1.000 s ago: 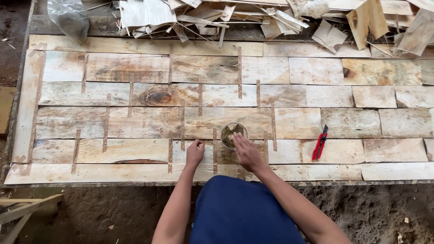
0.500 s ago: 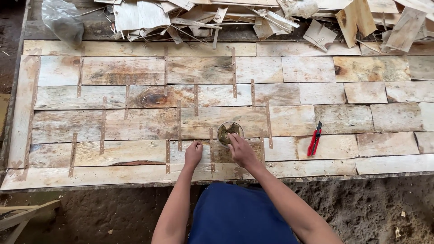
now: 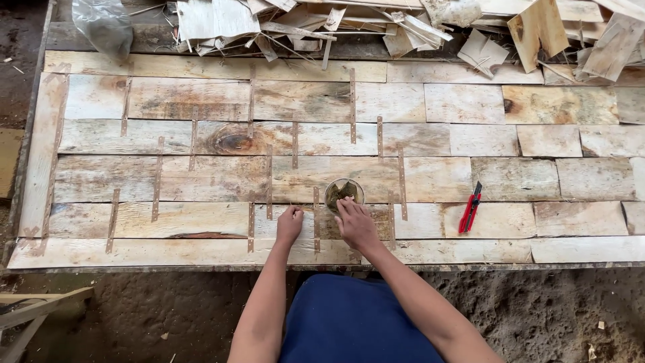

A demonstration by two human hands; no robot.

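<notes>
head view: a big sheet made of many thin pale wood pieces (image 3: 201,178) lies flat on a low table, the joints crossed by short brown tape strips (image 3: 316,225). the left hand (image 3: 290,224) rests on the sheet near the front edge, fingers curled in loosely, just left of one upright strip; whether it pinches anything under the fingertips i cannot tell. the right hand (image 3: 356,225) lies flat and mostly open, palm down, pressing on the wood just right of that same strip, its fingertips pointing toward a small round cup (image 3: 344,193) that stands just beyond both hands and holds something dark and greenish. it grips nothing that shows. a red cutter (image 3: 469,210) lies on the sheet well to the right, untouched. a heap of wood scraps (image 3: 403,27) and a crumpled clear bag (image 3: 104,27) sit along the far edge.

the step in hand looks like pressing a tape strip down over a joint between two pieces, near the front middle of the sheet. the next move would seem to call for keeping the pieces butted tight and rubbing the strip flat without knocking the cup.
</notes>
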